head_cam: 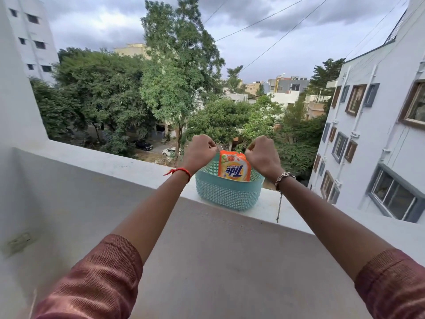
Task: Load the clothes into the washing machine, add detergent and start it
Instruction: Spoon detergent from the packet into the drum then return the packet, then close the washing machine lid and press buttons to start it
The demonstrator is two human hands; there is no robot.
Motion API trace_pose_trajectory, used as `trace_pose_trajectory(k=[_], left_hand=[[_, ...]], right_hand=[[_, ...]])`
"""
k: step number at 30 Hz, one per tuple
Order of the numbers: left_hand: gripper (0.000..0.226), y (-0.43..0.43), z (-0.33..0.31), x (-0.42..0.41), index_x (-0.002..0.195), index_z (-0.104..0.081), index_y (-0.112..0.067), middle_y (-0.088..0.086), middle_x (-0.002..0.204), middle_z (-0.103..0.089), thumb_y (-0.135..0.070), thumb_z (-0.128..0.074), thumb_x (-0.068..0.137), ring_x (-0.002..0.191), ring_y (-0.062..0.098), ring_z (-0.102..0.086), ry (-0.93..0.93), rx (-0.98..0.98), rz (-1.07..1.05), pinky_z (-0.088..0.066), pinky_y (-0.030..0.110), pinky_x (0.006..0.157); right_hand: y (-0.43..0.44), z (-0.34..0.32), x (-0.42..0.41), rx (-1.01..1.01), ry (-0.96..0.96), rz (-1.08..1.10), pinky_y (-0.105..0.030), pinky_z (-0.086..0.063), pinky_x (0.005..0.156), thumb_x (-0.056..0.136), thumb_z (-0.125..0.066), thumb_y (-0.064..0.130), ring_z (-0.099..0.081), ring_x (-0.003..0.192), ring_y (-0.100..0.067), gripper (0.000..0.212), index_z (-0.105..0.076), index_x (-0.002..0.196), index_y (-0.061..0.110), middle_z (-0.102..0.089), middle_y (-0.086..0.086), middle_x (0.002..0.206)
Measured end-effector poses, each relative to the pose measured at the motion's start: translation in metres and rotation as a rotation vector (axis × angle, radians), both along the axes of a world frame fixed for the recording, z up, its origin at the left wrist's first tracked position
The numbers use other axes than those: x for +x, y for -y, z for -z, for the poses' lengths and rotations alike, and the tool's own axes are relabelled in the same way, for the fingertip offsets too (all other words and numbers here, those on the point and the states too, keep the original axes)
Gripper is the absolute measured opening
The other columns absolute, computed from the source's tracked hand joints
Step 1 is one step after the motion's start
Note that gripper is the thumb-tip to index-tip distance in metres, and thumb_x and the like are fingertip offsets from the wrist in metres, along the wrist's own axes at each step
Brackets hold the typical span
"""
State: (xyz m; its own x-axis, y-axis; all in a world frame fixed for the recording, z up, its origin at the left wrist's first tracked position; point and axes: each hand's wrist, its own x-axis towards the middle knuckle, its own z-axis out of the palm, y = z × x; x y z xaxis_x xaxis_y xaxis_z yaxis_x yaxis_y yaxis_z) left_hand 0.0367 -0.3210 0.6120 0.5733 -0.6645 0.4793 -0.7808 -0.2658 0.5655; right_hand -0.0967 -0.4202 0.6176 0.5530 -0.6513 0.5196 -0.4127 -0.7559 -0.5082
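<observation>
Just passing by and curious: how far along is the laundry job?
Nothing looks done: no washer or clothes in view. In hand: left hand and right hand curl above the teal basket, Tide packet inside, on the ledge. Loading, detergent, starting all remain.

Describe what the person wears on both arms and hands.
The left sleeve and right sleeve are rust-pink woven cloth, leaving the forearms bare. A red thread circles the left wrist; a silver-coloured bracelet with a thin hanging chain circles the right. The left hand and right hand are bare; no rings show from behind.
</observation>
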Motion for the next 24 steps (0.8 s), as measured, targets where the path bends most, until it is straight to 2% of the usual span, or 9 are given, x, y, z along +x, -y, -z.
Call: trace_pose_trajectory(k=[2,8,10,13,18,24], left_hand=[[0.016,-0.032,0.003,-0.025,0.093,-0.069,0.002,0.009,0.081,-0.066,-0.006,-0.056,0.088,0.071,0.016,-0.057,0.048,-0.07,0.002,-0.047,0.024,0.062],[0.013,-0.133,0.063,-0.092,0.09,-0.068,-0.004,0.012,0.085,-0.071,-0.011,-0.058,0.085,0.074,0.024,-0.066,0.008,-0.092,-0.12,-0.055,0.033,0.073],[0.015,-0.171,0.091,-0.115,0.092,-0.069,-0.01,0.01,0.086,-0.072,-0.017,-0.058,0.085,0.08,0.026,-0.068,-0.029,-0.017,-0.198,-0.055,0.037,0.075],[0.016,-0.227,0.125,-0.144,0.094,-0.068,-0.018,0.006,0.091,-0.072,-0.024,-0.055,0.086,0.088,0.026,-0.067,-0.071,0.131,-0.29,-0.054,0.037,0.076],[0.018,-0.318,0.169,-0.189,0.097,-0.066,-0.019,0.004,0.094,-0.072,-0.027,-0.053,0.088,0.09,0.024,-0.066,-0.148,0.19,-0.391,-0.053,0.036,0.08],[0.018,-0.433,0.209,-0.237,0.096,-0.067,-0.018,0.003,0.097,-0.071,-0.026,-0.053,0.088,0.092,0.022,-0.065,-0.213,0.206,-0.568,-0.052,0.033,0.078]], right_hand=[[-0.03,0.008,-0.011,-0.045,0.035,-0.043,-0.043,-0.055,0.057,0.083,-0.055,0.004,-0.061,0.062,-0.03,0.017,-0.066,0.074,-0.005,-0.068,-0.019,0.074],[-0.13,0.06,-0.049,-0.126,-0.012,-0.163,-0.042,-0.046,0.075,0.086,-0.052,0.012,-0.059,0.092,-0.039,0.021,-0.066,0.091,-0.004,-0.063,-0.023,0.099],[-0.165,0.082,-0.065,-0.079,-0.066,-0.203,-0.042,-0.045,0.076,0.086,-0.053,0.013,-0.058,0.092,-0.039,0.021,-0.066,0.091,-0.003,-0.063,-0.023,0.1],[-0.216,0.12,-0.089,0.002,-0.125,-0.272,-0.038,-0.046,0.076,0.086,-0.052,0.015,-0.061,0.092,-0.036,0.022,-0.068,0.09,0.0,-0.066,-0.02,0.099],[-0.295,0.173,-0.119,0.011,-0.226,-0.429,-0.036,-0.042,0.075,0.088,-0.048,0.016,-0.06,0.089,-0.034,0.022,-0.065,0.092,0.002,-0.065,-0.015,0.1],[-0.394,0.203,-0.145,-0.065,-0.265,-0.611,-0.038,-0.039,0.079,0.09,-0.047,0.019,-0.06,0.088,-0.034,0.023,-0.066,0.091,0.005,-0.064,-0.013,0.099]])
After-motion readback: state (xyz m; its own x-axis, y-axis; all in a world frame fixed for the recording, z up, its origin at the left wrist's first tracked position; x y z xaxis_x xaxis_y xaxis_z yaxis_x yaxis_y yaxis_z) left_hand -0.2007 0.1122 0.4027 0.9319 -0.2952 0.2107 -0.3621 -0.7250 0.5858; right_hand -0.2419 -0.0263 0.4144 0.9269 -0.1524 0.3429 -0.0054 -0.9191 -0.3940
